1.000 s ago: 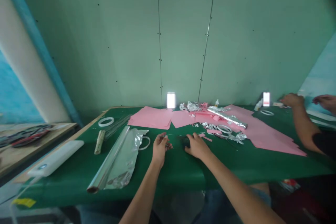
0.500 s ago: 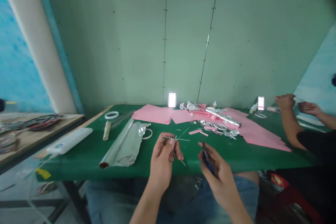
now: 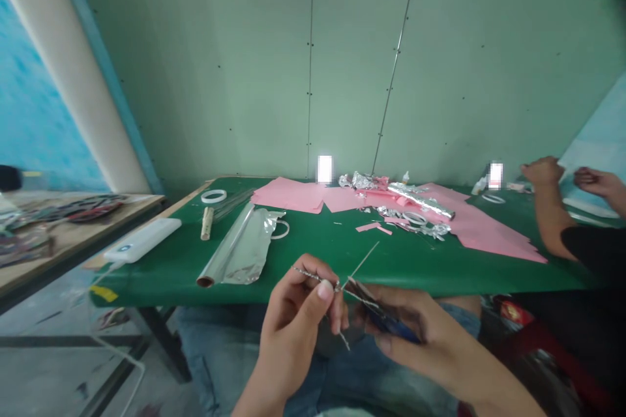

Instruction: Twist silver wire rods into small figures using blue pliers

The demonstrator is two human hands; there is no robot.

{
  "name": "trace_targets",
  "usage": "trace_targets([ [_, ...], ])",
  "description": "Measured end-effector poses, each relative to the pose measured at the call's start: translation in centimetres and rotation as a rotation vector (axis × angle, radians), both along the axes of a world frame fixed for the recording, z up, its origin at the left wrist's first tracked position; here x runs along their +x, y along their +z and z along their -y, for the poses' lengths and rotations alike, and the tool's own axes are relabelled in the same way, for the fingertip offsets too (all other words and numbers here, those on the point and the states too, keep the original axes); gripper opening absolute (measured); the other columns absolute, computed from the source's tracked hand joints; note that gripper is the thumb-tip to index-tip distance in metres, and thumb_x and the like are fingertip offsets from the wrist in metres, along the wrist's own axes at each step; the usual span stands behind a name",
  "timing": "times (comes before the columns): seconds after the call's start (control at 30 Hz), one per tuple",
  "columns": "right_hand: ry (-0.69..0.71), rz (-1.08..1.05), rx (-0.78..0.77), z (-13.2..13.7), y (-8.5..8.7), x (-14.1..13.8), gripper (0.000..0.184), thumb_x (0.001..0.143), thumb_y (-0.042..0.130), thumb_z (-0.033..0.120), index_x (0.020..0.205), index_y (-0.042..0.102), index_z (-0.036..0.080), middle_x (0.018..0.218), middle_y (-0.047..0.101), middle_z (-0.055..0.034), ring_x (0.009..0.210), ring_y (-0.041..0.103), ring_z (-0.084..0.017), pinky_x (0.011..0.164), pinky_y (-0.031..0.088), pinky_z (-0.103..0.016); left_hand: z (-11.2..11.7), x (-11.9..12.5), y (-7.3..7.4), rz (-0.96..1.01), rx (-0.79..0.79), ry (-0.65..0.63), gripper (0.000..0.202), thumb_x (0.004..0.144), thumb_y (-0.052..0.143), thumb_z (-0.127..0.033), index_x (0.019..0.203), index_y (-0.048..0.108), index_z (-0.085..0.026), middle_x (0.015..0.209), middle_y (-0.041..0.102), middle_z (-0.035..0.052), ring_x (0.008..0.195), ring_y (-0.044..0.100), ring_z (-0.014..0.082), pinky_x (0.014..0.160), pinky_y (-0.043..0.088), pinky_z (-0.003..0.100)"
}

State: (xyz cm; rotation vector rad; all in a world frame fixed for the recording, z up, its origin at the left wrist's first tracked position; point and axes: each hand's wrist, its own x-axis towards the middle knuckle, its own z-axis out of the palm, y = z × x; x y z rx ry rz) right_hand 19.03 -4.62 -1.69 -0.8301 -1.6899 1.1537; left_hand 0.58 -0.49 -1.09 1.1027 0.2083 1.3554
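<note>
My left hand [image 3: 306, 313] pinches a small twisted wire piece [image 3: 308, 273] between thumb and fingers. Several thin silvery arms of it stick out to the left, to the right and downward. My right hand [image 3: 420, 332] is closed around a pair of dark blue-handled pliers [image 3: 386, 320]. The pliers' jaws are right beside the wire's centre, close to my left fingertips; whether they grip a strand I cannot tell. Both hands are above the near edge of the green table [image 3: 161, 287].
A foil roll [image 3: 227, 251], a white power bank [image 3: 144, 241] and a tape ring [image 3: 214, 196] lie to the left. Pink paper sheets [image 3: 288, 195] and crumpled foil [image 3: 362, 180] cover the back. On the right, a co-worker's arm [image 3: 548, 208] reaches over the table.
My right hand has brought the pliers leftward to the wire. My left hand keeps its pinch, and both hands now appear lower and larger. The whole view has shifted slightly.
</note>
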Motion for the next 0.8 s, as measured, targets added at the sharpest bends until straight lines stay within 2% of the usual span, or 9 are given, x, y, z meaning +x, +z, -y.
trace_targets([
  [0.1,0.056,0.066,0.005,0.6,1.7,0.2,0.047,0.087,0.062,0.022,0.133,0.06,0.033,0.126,0.068,-0.004,0.11,0.065,-0.022,0.098,0.051,-0.039,0.3,-0.4,-0.1,-0.052,0.002,0.006,0.012,0.087,0.068,-0.029,0.082,0.065,-0.018,0.061,0.052,-0.0017,0.05,0.05,0.0108,0.052,0.041,0.026],
  [0.23,0.003,0.246,0.008,1.4,3.7,0.5,0.058,0.08,0.06,0.009,0.133,0.06,0.033,0.131,0.065,-0.0028,0.116,0.064,-0.025,0.101,0.049,-0.042,0.9,-0.8,0.0,-0.088,0.002,0.024,0.014,0.085,0.07,-0.031,0.081,0.066,-0.018,0.063,0.054,0.0001,0.052,0.05,0.0118,0.053,0.042,0.026],
  [0.4,-0.085,0.459,0.051,1.8,4.6,1.0,0.059,0.08,0.061,0.008,0.133,0.06,0.033,0.13,0.066,-0.0021,0.125,0.058,-0.028,0.103,0.049,-0.041,1.3,-1.1,0.4,-0.184,0.045,0.081,0.018,0.086,0.069,-0.035,0.082,0.068,-0.018,0.066,0.056,0.0024,0.056,0.051,0.0125,0.053,0.043,0.026],
  [0.53,-0.106,0.541,0.083,1.9,4.5,1.4,0.052,0.083,0.061,0.012,0.132,0.062,0.029,0.128,0.068,-0.0034,0.122,0.06,-0.026,0.101,0.05,-0.037,1.4,-1.3,0.2,-0.272,0.106,0.074,0.02,0.089,0.065,-0.037,0.082,0.067,-0.018,0.066,0.055,0.0021,0.057,0.049,0.0122,0.053,0.041,0.025],
  [0.67,-0.085,0.571,0.095,2.1,5.2,1.2,0.053,0.084,0.056,0.009,0.134,0.061,0.026,0.128,0.067,-0.0038,0.115,0.063,-0.022,0.1,0.049,-0.034,1.2,-1.7,-0.1,-0.392,0.196,0.126,0.016,0.094,0.058,-0.034,0.094,0.067,-0.02,0.073,0.055,0.0019,0.061,0.049,0.012,0.054,0.039,0.024],
  [0.73,-0.084,0.576,0.088,2.2,5.8,1.1,0.055,0.08,0.055,0.005,0.13,0.064,0.027,0.122,0.07,-0.0026,0.106,0.065,-0.02,0.094,0.051,-0.03,1.0,-1.8,-0.3,-0.426,0.251,0.162,0.014,0.096,0.056,-0.032,0.098,0.067,-0.022,0.077,0.055,0.0019,0.062,0.049,0.0116,0.055,0.038,0.023],
  [0.8,-0.096,0.563,0.056,2.3,6.1,1.0,0.047,0.078,0.055,0.005,0.117,0.071,0.025,0.107,0.073,-0.002,0.094,0.065,-0.018,0.088,0.051,-0.029,0.8,-1.7,-0.4,-0.41,0.309,0.161,0.013,0.096,0.055,-0.029,0.097,0.067,-0.023,0.078,0.055,0.0018,0.061,0.048,0.0111,0.054,0.038,0.023],
])
